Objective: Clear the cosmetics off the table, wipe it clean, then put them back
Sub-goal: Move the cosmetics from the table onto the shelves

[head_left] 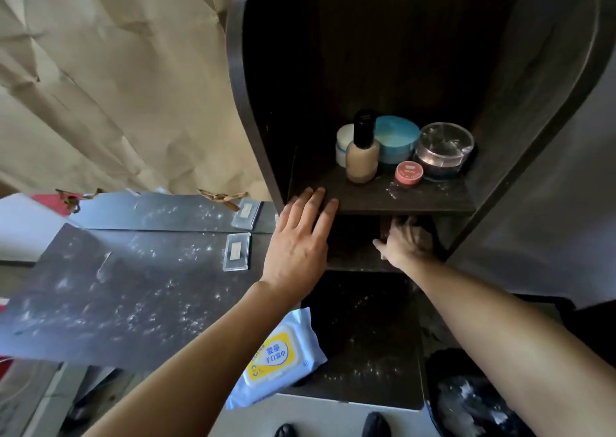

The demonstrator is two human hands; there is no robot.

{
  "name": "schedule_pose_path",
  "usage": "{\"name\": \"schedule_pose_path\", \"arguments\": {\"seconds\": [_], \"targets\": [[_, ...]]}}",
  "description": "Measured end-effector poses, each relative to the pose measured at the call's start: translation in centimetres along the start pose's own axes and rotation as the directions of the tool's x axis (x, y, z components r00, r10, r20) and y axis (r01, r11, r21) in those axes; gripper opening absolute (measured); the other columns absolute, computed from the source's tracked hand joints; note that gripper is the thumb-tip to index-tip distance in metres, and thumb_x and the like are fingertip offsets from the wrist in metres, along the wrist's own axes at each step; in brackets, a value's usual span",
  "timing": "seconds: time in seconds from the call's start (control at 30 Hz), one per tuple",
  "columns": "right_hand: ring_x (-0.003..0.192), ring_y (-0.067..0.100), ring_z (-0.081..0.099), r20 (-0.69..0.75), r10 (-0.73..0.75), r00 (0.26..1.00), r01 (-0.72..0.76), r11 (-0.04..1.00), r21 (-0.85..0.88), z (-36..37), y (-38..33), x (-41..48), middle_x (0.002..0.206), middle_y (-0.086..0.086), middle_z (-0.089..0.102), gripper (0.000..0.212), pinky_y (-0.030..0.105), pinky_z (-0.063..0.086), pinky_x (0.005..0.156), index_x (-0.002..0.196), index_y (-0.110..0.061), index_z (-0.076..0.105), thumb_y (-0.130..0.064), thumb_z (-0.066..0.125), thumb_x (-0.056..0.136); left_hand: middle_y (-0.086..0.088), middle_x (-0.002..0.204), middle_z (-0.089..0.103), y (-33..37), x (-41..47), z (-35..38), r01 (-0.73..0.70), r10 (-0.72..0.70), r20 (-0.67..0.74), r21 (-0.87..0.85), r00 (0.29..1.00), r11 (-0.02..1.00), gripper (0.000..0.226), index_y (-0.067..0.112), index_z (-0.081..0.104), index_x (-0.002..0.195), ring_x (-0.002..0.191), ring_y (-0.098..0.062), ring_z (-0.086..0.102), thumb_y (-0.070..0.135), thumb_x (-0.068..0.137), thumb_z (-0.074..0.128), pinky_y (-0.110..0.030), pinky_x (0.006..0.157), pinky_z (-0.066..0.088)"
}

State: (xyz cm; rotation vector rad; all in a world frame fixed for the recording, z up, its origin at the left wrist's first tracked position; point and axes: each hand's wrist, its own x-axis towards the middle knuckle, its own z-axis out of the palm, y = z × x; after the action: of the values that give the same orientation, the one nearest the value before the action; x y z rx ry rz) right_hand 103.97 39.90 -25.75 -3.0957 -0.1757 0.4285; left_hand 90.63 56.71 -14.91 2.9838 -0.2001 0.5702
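Note:
Several cosmetics stand on the upper shelf (pixel 366 200) of a dark shelf unit: a beige foundation bottle (pixel 362 158) with a black cap, a white jar (pixel 342 141), a blue round tin (pixel 398 136), a clear-lidded powder jar (pixel 445 151) and a small pink tin (pixel 409 173). My left hand (pixel 301 236) lies flat with fingers spread on the shelf's front left edge, holding nothing. My right hand (pixel 405 241) reaches into the darker compartment below, fingers curled and blurred; whether it holds anything is hidden.
A dusty grey tabletop (pixel 116 290) lies to the left with two small clear cases (pixel 237 251) on it. A blue wet-wipe pack (pixel 283 356) rests on the dusty lower surface. A black bin (pixel 466 403) sits bottom right. Beige curtain hangs behind.

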Motion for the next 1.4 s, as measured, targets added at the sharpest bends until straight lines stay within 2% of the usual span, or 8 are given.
{"name": "schedule_pose_path", "arguments": {"seconds": [0.2, 0.33, 0.43, 0.57, 0.73, 0.83, 1.1, 1.4], "targets": [[0.116, 0.036, 0.049, 0.052, -0.016, 0.999, 0.021, 0.996, -0.090, -0.5, -0.4, -0.5, 0.132, 0.020, 0.042, 0.075, 0.040, 0.047, 0.083, 0.135, -0.010, 0.039, -0.066, 0.045, 0.085, -0.021, 0.135, 0.050, 0.4, -0.4, -0.4, 0.020, -0.020, 0.010, -0.002, 1.000, 1.000, 0.056, 0.002, 0.051, 0.131, 0.129, -0.038, 0.043, 0.001, 0.075, 0.053, -0.049, 0.107, 0.036], [0.119, 0.033, 0.043, -0.122, -0.165, 0.979, 0.145, 0.977, -0.157, -0.8, -0.8, -3.6, 0.129, 0.013, 0.047, 0.055, 0.040, 0.047, 0.080, 0.128, -0.016, 0.047, -0.054, 0.047, 0.088, -0.022, 0.128, 0.054, -0.3, -2.2, -1.2, -0.013, 0.011, -0.031, -0.069, 0.999, 0.998, 0.046, 0.002, 0.057, 0.120, 0.122, -0.039, 0.048, 0.000, 0.074, 0.057, -0.048, 0.101, 0.042], [0.111, 0.028, 0.052, -0.194, -0.244, 0.950, 0.236, 0.970, -0.063, -0.2, -1.7, -6.9, 0.117, 0.007, 0.056, 0.040, 0.038, 0.048, 0.081, 0.116, -0.018, 0.055, -0.046, 0.047, 0.090, -0.015, 0.115, 0.059, -2.1, -5.7, -1.9, 0.000, -0.002, -0.021, -0.090, 1.000, 0.996, 0.032, 0.005, 0.060, 0.109, 0.097, -0.032, 0.059, 0.008, 0.078, 0.052, -0.040, 0.078, 0.051], [0.096, 0.023, 0.063, -0.111, -0.356, 0.928, 0.359, 0.933, 0.005, 2.2, -5.0, -11.4, 0.107, -0.001, 0.065, 0.031, 0.034, 0.048, 0.076, 0.111, -0.021, 0.057, -0.043, 0.046, 0.092, -0.004, 0.081, 0.057, -6.6, -12.4, -2.2, 0.118, -0.112, 0.079, -0.069, 0.990, 0.991, 0.020, 0.009, 0.060, 0.085, 0.067, -0.026, 0.057, 0.016, 0.078, 0.042, -0.030, 0.049, 0.041], [0.096, 0.026, 0.062, -0.003, -0.392, 0.920, 0.392, 0.920, 0.014, 5.3, -11.2, -16.8, 0.107, 0.000, 0.064, 0.025, 0.034, 0.047, 0.077, 0.105, -0.020, 0.056, -0.037, 0.045, 0.090, 0.001, 0.066, 0.056, -12.3, -20.8, -3.4, 0.235, -0.233, 0.186, 0.010, 0.954, 0.972, 0.021, 0.014, 0.060, 0.075, 0.056, -0.024, 0.060, 0.022, 0.075, 0.041, -0.028, 0.035, 0.038], [0.096, 0.028, 0.061, 0.005, -0.401, 0.916, 0.400, 0.916, 0.040, 6.3, -14.8, -18.4, 0.106, 0.001, 0.064, 0.023, 0.034, 0.045, 0.076, 0.103, -0.020, 0.055, -0.033, 0.045, 0.088, 0.000, 0.068, 0.059, -15.1, -24.4, -4.3, 0.270, -0.271, 0.236, 0.035, 0.933, 0.962, 0.006, 0.016, 0.061, 0.079, 0.057, -0.024, 0.062, 0.018, 0.074, 0.059, -0.029, 0.037, 0.038], [0.102, 0.026, 0.058, -0.050, -0.377, 0.925, 0.380, 0.915, 0.132, 6.2, -21.2, -15.3, 0.113, 0.001, 0.061, 0.028, 0.033, 0.046, 0.077, 0.111, -0.019, 0.057, -0.032, 0.049, 0.088, -0.005, 0.093, 0.064, -19.6, -25.9, -2.8, 0.546, -0.491, 0.356, -0.068, 0.795, 0.835, 0.016, 0.012, 0.057, 0.097, 0.084, -0.032, 0.059, 0.018, 0.087, 0.048, -0.032, 0.061, 0.034], [0.111, 0.031, 0.050, -0.095, -0.152, 0.984, 0.167, 0.969, 0.183, 7.4, -26.4, -2.5, 0.123, 0.013, 0.052, 0.035, 0.038, 0.045, 0.082, 0.115, -0.012, 0.053, -0.031, 0.054, 0.086, -0.007, 0.097, 0.068, -24.4, -19.6, 5.5, 0.822, -0.658, 0.589, -0.019, 0.469, 0.569, 0.021, 0.016, 0.064, 0.096, 0.089, -0.031, 0.062, 0.030, 0.089, 0.050, -0.034, 0.071, 0.049]]}}
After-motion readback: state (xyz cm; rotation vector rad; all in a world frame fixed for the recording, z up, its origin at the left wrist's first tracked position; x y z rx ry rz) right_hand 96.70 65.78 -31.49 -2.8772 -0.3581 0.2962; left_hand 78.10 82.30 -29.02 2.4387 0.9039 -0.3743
